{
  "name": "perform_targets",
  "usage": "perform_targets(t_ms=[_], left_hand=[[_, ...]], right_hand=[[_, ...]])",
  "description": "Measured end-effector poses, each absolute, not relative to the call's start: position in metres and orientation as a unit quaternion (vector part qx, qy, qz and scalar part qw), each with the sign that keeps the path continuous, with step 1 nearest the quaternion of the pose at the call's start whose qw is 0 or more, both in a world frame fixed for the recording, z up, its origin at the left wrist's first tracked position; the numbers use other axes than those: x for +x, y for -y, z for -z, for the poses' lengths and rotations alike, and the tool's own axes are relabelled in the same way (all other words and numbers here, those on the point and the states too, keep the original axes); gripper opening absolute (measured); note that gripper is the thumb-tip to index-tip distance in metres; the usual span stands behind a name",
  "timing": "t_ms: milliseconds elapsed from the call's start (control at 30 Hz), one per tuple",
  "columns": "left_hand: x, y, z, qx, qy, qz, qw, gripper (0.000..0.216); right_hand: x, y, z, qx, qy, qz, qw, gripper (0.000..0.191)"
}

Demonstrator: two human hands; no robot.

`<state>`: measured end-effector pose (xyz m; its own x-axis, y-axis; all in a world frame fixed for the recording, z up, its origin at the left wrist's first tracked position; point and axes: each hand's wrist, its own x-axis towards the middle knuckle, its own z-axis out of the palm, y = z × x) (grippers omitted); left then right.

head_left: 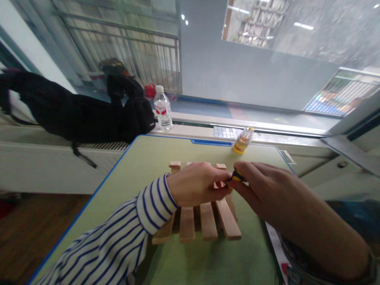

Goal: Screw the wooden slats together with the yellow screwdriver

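Wooden slats [187,223] are already ranged side by side; black-and-yellow tool [236,175] grasped by left hand [202,184] and right hand [263,184]; remainder unclear.

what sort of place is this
Probably a classroom or study room, though I can't be sure: there is a school-style desk with a blue edge and a pen groove, set against a ledge beneath a large window.
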<state>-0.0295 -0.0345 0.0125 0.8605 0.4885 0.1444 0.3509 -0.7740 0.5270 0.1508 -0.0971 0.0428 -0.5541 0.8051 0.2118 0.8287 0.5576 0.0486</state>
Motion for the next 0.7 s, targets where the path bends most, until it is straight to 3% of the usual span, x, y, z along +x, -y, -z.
perform_targets(t_ms=[300,600,700], left_hand=[[-0.026,0.037,-0.013,0.923,-0.257,-0.165,0.234,0.021],[-0.027,0.035,-0.007,0.923,-0.252,-0.187,0.223,0.017],[-0.027,0.035,-0.004,0.925,-0.242,-0.185,0.227,0.016]], right_hand=[[0.147,0.101,-0.046,-0.470,0.876,0.078,0.075,0.005],[0.158,0.105,-0.047,-0.431,0.888,0.102,0.122,0.040],[0.161,0.104,-0.048,-0.419,0.899,0.086,0.094,0.034]])
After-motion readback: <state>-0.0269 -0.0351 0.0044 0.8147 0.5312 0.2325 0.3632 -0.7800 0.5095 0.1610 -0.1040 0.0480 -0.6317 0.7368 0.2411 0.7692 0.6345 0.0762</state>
